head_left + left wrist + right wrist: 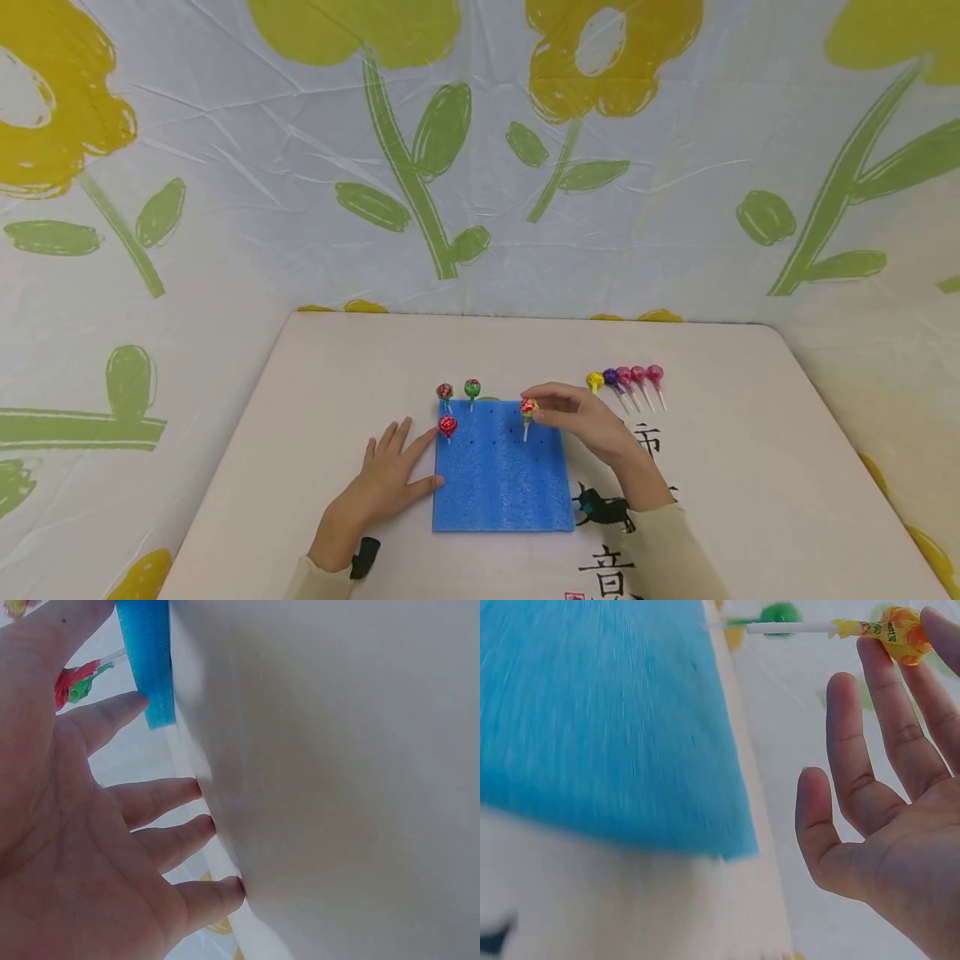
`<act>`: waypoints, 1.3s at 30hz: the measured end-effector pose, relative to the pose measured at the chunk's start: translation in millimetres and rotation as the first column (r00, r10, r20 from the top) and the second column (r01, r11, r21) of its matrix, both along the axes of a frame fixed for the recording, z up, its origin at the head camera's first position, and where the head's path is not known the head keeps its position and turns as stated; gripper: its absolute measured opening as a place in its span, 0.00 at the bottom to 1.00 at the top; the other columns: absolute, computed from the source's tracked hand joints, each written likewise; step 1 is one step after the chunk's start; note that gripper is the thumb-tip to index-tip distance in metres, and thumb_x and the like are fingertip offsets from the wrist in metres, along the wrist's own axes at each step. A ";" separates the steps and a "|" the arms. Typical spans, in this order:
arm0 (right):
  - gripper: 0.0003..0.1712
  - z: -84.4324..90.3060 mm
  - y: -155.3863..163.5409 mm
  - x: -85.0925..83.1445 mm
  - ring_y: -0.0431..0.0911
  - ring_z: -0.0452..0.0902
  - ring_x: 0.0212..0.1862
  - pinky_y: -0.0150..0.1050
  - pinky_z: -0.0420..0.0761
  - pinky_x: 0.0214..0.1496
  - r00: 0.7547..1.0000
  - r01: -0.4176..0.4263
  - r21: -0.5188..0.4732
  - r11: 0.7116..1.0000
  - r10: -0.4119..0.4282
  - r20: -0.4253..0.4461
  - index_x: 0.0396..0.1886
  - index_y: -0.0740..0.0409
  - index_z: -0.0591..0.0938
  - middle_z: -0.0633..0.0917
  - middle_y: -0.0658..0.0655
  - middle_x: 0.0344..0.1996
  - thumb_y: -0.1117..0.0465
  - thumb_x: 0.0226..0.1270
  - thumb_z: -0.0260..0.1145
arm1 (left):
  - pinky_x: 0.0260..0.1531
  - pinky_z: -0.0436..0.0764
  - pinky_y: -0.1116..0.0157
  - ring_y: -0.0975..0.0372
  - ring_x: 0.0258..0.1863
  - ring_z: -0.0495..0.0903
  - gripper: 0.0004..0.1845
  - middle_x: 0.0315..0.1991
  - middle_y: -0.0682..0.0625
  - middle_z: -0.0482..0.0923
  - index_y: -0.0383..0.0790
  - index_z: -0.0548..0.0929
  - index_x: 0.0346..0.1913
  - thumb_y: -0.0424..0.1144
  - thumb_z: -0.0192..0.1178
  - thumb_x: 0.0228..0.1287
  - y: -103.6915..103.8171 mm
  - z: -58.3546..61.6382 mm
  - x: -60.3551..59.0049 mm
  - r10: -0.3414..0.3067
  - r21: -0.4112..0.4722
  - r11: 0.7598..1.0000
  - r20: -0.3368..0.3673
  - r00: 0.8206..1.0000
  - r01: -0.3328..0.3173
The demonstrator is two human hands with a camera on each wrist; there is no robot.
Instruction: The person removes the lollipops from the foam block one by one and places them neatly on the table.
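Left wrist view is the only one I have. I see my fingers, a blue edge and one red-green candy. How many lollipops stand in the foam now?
Observer: Three stand along the far left part of the blue foam pad; a fourth, the orange lollipop, is pinched by the right hand over it.
Operator: Are more lollipops waiting?
Observer: Yes, four loose lollipops lie on the table to the right of the pad.
Operator: Where is my left hand?
Observer: The left hand lies flat at the pad's left edge.
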State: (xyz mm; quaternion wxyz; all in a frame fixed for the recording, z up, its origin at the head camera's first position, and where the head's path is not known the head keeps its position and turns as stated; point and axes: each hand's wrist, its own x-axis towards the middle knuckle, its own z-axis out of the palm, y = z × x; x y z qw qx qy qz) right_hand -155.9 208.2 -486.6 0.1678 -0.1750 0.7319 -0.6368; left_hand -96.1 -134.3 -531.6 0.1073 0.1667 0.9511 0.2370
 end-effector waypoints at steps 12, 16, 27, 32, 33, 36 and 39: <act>0.23 -1.4 61.8 11.5 0.50 0.80 0.49 0.37 0.78 0.49 0.987 0.160 0.062 0.985 -0.159 -0.017 0.62 0.68 0.77 0.84 0.59 0.51 0.61 0.73 0.66 | 0.66 0.45 0.30 0.36 0.75 0.46 0.40 0.76 0.33 0.52 0.51 0.66 0.76 0.60 0.63 0.65 1.2 3.6 3.1 0.008 -0.012 1.000 0.004 1.000 -0.008; 0.24 -2.4 80.2 16.0 0.45 0.78 0.53 0.49 0.70 0.62 0.976 0.215 0.121 0.969 -0.216 -0.006 0.63 0.67 0.77 0.84 0.58 0.52 0.58 0.73 0.65 | 0.66 0.45 0.30 0.37 0.75 0.46 0.40 0.77 0.33 0.51 0.51 0.65 0.76 0.61 0.63 0.65 1.2 3.7 3.7 0.011 -0.017 1.000 0.013 1.000 -0.011; 0.26 -9.8 109.5 24.1 0.43 0.73 0.56 0.62 0.66 0.62 0.958 0.279 0.266 0.923 -0.285 -0.017 0.65 0.65 0.76 0.77 0.66 0.62 0.54 0.75 0.63 | 0.65 0.46 0.29 0.36 0.75 0.47 0.40 0.76 0.32 0.52 0.51 0.65 0.76 0.60 0.62 0.66 -0.2 2.5 3.3 -0.002 -0.009 1.000 0.003 1.000 0.002; 0.27 -13.7 111.9 20.8 0.51 0.77 0.50 0.58 0.68 0.59 0.949 0.299 0.331 0.895 -0.315 -0.006 0.65 0.65 0.76 0.81 0.65 0.56 0.53 0.75 0.63 | 0.65 0.46 0.29 0.36 0.75 0.47 0.40 0.76 0.32 0.52 0.51 0.65 0.76 0.60 0.62 0.66 0.1 2.9 2.9 -0.005 -0.005 1.000 -0.001 1.000 0.005; 0.27 -14.0 111.6 20.3 0.53 0.78 0.48 0.57 0.69 0.57 0.947 0.304 0.346 0.888 -0.322 -0.004 0.65 0.65 0.76 0.82 0.65 0.54 0.53 0.75 0.63 | 0.65 0.46 0.29 0.36 0.75 0.47 0.40 0.76 0.32 0.52 0.51 0.65 0.76 0.60 0.62 0.66 0.3 3.3 2.7 -0.005 -0.006 1.000 0.000 1.000 0.005; 0.27 -14.6 110.4 19.1 0.55 0.80 0.45 0.52 0.70 0.53 0.943 0.308 0.380 0.872 -0.334 0.001 0.65 0.66 0.76 0.82 0.64 0.52 0.53 0.75 0.63 | 0.65 0.46 0.29 0.36 0.75 0.47 0.40 0.76 0.32 0.52 0.51 0.65 0.76 0.61 0.62 0.66 0.6 4.1 2.6 -0.006 -0.007 1.000 0.001 1.000 0.006; 0.28 -15.0 109.1 18.2 0.55 0.81 0.45 0.52 0.72 0.53 0.938 0.316 0.410 0.856 -0.348 0.003 0.64 0.66 0.77 0.82 0.64 0.53 0.51 0.75 0.63 | 0.65 0.46 0.29 0.36 0.75 0.47 0.40 0.76 0.32 0.52 0.51 0.65 0.76 0.61 0.62 0.66 0.7 4.4 2.2 -0.009 -0.009 1.000 -0.001 1.000 0.009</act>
